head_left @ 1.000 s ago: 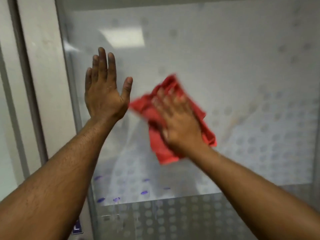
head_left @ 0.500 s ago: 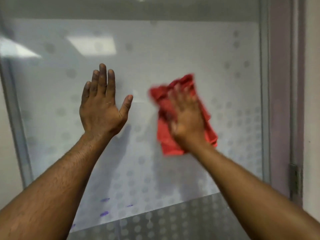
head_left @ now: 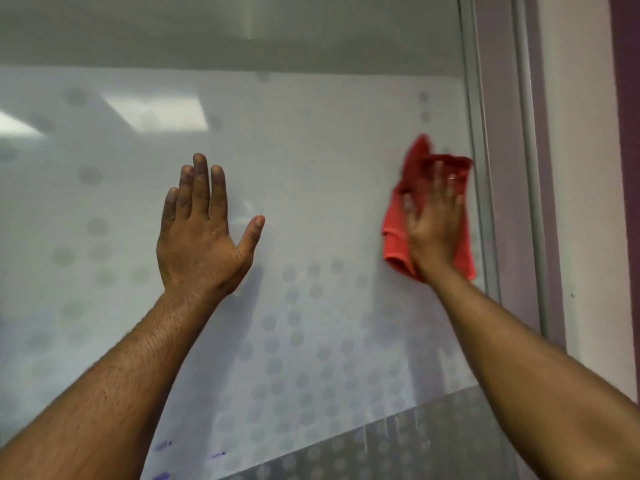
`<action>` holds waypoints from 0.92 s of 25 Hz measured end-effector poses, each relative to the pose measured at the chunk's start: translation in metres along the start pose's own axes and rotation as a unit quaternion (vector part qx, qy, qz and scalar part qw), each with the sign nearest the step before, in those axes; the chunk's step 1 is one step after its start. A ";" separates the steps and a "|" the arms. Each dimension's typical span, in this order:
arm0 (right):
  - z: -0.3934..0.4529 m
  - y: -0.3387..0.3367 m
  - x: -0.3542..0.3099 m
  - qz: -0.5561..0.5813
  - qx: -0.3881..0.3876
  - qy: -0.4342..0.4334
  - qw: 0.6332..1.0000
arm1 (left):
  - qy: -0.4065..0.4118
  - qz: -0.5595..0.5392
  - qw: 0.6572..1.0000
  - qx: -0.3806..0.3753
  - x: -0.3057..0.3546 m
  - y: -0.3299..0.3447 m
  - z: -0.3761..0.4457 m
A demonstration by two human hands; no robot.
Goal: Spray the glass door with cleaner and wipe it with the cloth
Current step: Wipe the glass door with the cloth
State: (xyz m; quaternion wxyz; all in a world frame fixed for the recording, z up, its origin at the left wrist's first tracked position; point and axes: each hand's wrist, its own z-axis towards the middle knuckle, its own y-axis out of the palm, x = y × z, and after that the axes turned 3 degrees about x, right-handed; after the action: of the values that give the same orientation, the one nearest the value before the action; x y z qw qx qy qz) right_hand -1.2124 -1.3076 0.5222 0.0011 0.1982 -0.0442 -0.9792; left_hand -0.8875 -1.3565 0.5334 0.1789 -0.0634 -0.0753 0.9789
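- While the right hand (head_left: 434,223) presses the red cloth (head_left: 394,237) flat on the glass door (head_left: 311,202) (beside its right frame (head_left: 485,202)), fingers spread.
- Left hand (head_left: 201,237) rests open-palmed on the glass, holding nothing.

Even, soft indoor light. Ceiling panel reflections (head_left: 156,112) glare at 10 o'clock on the glass door (head_left: 311,202). Faint arm shadows below centre. Right hand (head_left: 433,230) & cloth (head_left: 394,237) motion-blurred at 2 o'clock; maybe slight wide-angle bend in the frame (head_left: 485,202) at 3.
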 end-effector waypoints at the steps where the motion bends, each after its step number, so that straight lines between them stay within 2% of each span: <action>1: -0.024 0.001 -0.012 0.005 -0.011 -0.079 0.997 | 0.000 -0.003 1.000 -0.003 0.002 -0.001 0.001; 3: -0.109 -0.007 -0.011 0.015 -0.101 -0.249 0.963 | -0.002 -0.011 1.000 -0.011 0.004 -0.003 0.000; 5: -0.188 -0.029 0.029 -0.011 -0.209 -0.385 0.899 | 0.005 -0.014 1.000 -0.021 0.007 -0.005 -0.004; 6: -0.201 -0.038 0.056 -0.010 -0.222 -0.416 0.882 | 0.014 -0.011 0.999 -0.029 0.008 -0.005 -0.007; 7: -0.199 -0.046 0.082 0.001 -0.219 -0.410 0.886 | 0.023 -0.008 0.999 -0.037 0.009 -0.005 -0.010; 8: -0.186 -0.046 0.105 0.006 -0.207 -0.354 0.912 | 0.030 -0.003 0.999 -0.041 0.011 -0.004 -0.014; 10: -0.141 -0.037 0.128 0.011 -0.143 -0.141 0.980 | 0.030 0.004 0.999 -0.038 0.016 -0.001 -0.022; 11: -0.110 -0.032 0.124 0.003 -0.106 -0.013 0.994 | 0.025 0.004 0.999 -0.038 0.019 0.000 -0.023; 12: -0.083 -0.025 0.109 -0.003 -0.076 0.078 0.994 | 0.021 0.002 0.999 -0.039 0.021 0.001 -0.024; 13: -0.067 -0.017 0.087 0.000 -0.060 0.120 0.991 | 0.020 -0.001 0.999 -0.038 0.023 0.001 -0.025; 14: -0.064 -0.012 0.061 0.006 -0.051 0.108 0.993 | 0.022 -0.002 0.999 -0.037 0.025 0.002 -0.025; 15: -0.076 -0.009 0.039 0.020 -0.053 0.047 0.997 | 0.026 -0.003 0.999 -0.036 0.027 0.003 -0.026; 16: -0.101 -0.010 0.022 0.033 -0.070 -0.050 0.996 | 0.030 -0.004 0.999 -0.033 0.027 0.003 -0.027; 17: -0.140 -0.015 0.012 0.051 -0.113 -0.154 0.980 | 0.034 -0.005 0.999 -0.029 0.027 0.004 -0.028; 19: -0.228 -0.032 0.026 0.043 -0.220 -0.324 0.919 | 0.045 -0.004 0.999 -0.027 0.026 0.004 -0.031; 20: -0.262 -0.043 0.050 0.015 -0.260 -0.379 0.888 | 0.052 -0.003 0.998 -0.028 0.025 0.005 -0.032; 21: -0.282 -0.051 0.079 -0.006 -0.284 -0.412 0.866 | 0.059 -0.002 0.998 -0.031 0.024 0.004 -0.033; 22: -0.287 -0.057 0.108 -0.013 -0.284 -0.417 0.863 | 0.066 0.000 0.997 -0.036 0.023 0.003 -0.034; 23: -0.281 -0.057 0.133 -0.011 -0.271 -0.374 0.887 | 0.071 0.002 0.997 -0.037 0.022 0.002 -0.035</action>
State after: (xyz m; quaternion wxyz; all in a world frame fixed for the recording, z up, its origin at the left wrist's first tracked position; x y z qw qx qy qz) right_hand -1.2249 -1.2781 0.2077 0.0272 -0.1904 0.2276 -0.9546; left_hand -0.9038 -1.3460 0.4969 0.1793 -0.1396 -0.0985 0.9688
